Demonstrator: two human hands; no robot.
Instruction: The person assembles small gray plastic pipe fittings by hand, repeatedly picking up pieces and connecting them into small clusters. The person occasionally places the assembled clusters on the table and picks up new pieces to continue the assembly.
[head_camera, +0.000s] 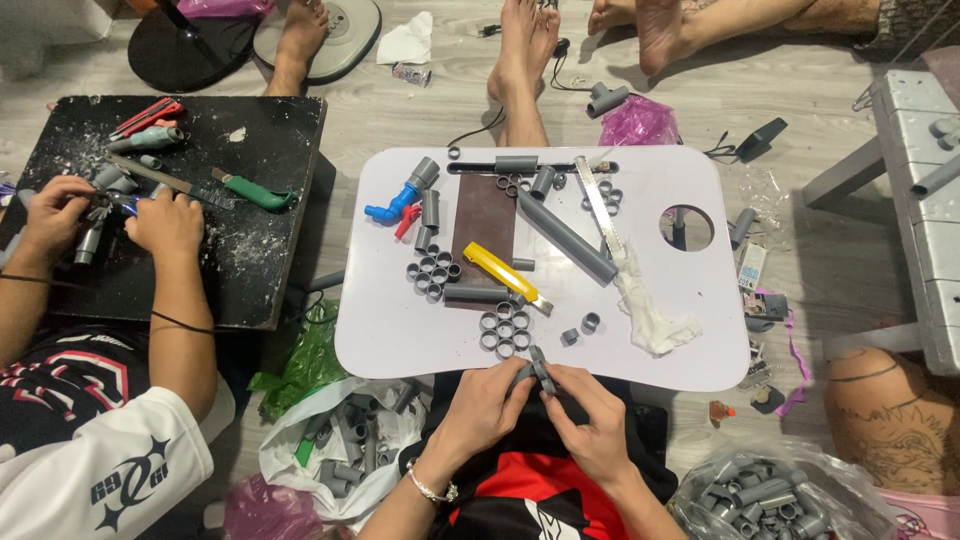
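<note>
Both my hands meet at the near edge of the white counter (690, 340), left hand (487, 405) and right hand (590, 420) each with its grip clamped on one grey pipe fitting (535, 372), steadying it from both ends. Cut grey rings (503, 334) sit clustered just beyond it, within easy reach. A yellow cutter (500, 273) lies mid-counter.

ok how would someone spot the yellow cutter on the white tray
Find the white lap tray in the middle, then the dark brown board on it. The yellow cutter lies slanted across that board's lower right corner, the only yellow thing among grey pipe pieces.
</note>
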